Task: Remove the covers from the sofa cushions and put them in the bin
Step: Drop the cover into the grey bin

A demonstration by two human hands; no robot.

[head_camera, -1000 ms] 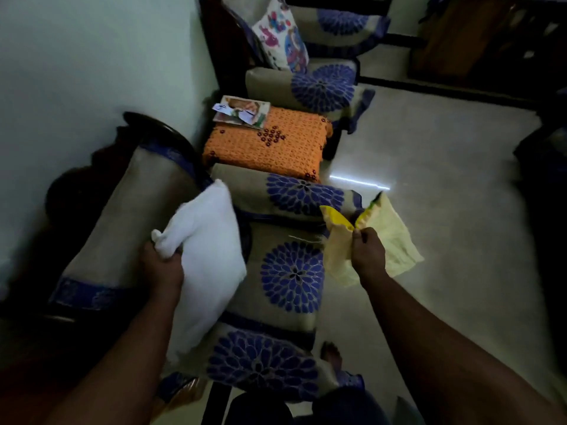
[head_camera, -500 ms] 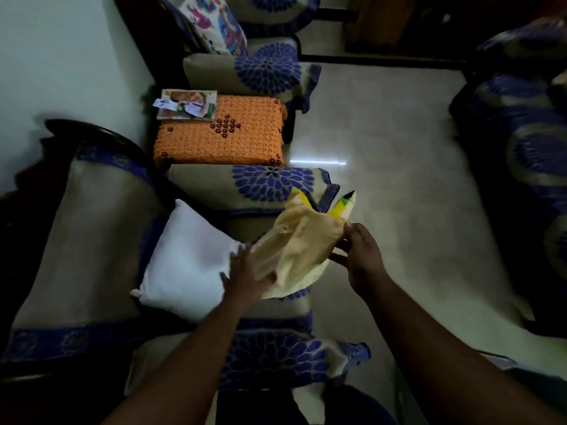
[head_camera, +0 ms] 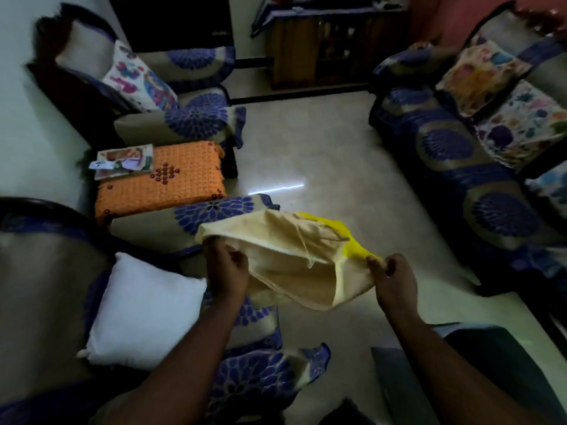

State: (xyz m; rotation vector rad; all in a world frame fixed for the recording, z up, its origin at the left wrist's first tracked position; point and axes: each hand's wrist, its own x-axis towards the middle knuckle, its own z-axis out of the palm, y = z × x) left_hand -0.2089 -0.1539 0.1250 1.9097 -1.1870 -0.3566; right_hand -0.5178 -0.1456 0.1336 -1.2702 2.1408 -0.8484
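Note:
A pale cream and yellow cushion cover (head_camera: 294, 256), turned inside out, is stretched between both hands above the floor. My left hand (head_camera: 226, 268) grips its left edge and my right hand (head_camera: 391, 277) pinches its right corner by the yellow part. A bare white cushion (head_camera: 144, 311) lies on the seat of the near armchair (head_camera: 46, 286) at the lower left. Three covered cushions stay on seats: one patterned (head_camera: 139, 78) on the far armchair, and two (head_camera: 481, 75) (head_camera: 521, 124) on the sofa at right. A dark bin-like shape (head_camera: 478, 369) sits low right, under my right forearm.
An orange-covered side table (head_camera: 171, 179) with a magazine (head_camera: 122, 159) stands between the two armchairs. The long sofa (head_camera: 454, 167) lines the right side. A wooden cabinet (head_camera: 322, 47) stands at the back. Pale tiled floor (head_camera: 306, 142) runs down the middle.
My left hand let go of the white cushion, which now lies on the seat, and took the cover's left edge. Both hands spread the cover wide. The view swung right, showing the sofa.

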